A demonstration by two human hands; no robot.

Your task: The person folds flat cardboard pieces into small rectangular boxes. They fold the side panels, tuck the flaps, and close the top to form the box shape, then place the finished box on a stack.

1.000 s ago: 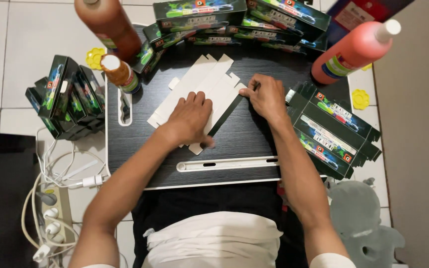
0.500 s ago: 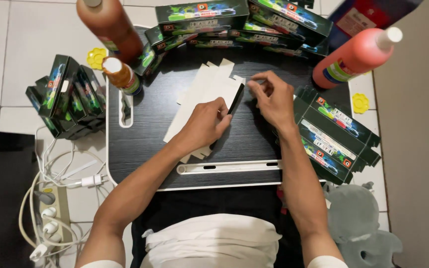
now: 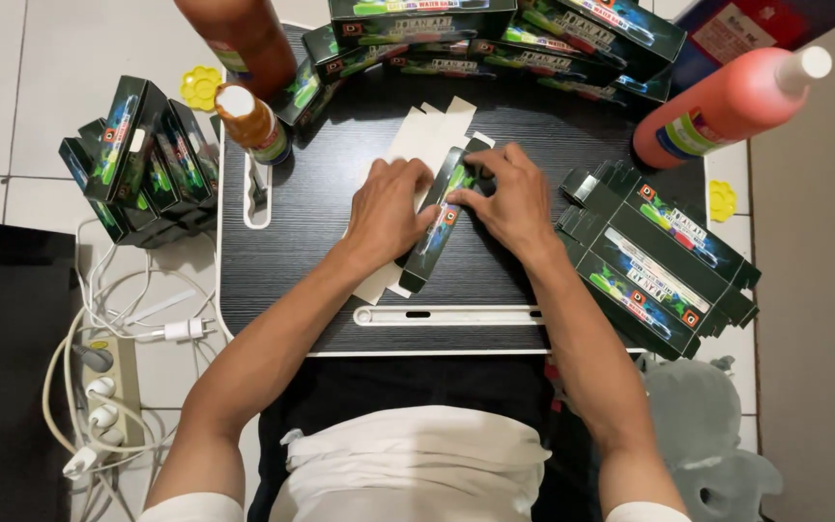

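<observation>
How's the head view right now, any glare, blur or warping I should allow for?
Head view: even indoor light, soft shadows under both hands; left hand and right hand on the flat carton are sharp; faint sheen on the dark lap table; the orange bottle leans outward near the edge, wide-lens distortion.

The flat white carton blank (image 3: 417, 155) has been folded up since the earlier pictures, so its dark printed side is now shown. The left hand (image 3: 388, 208) and right hand (image 3: 509, 198) have been brought closer together on it.
</observation>
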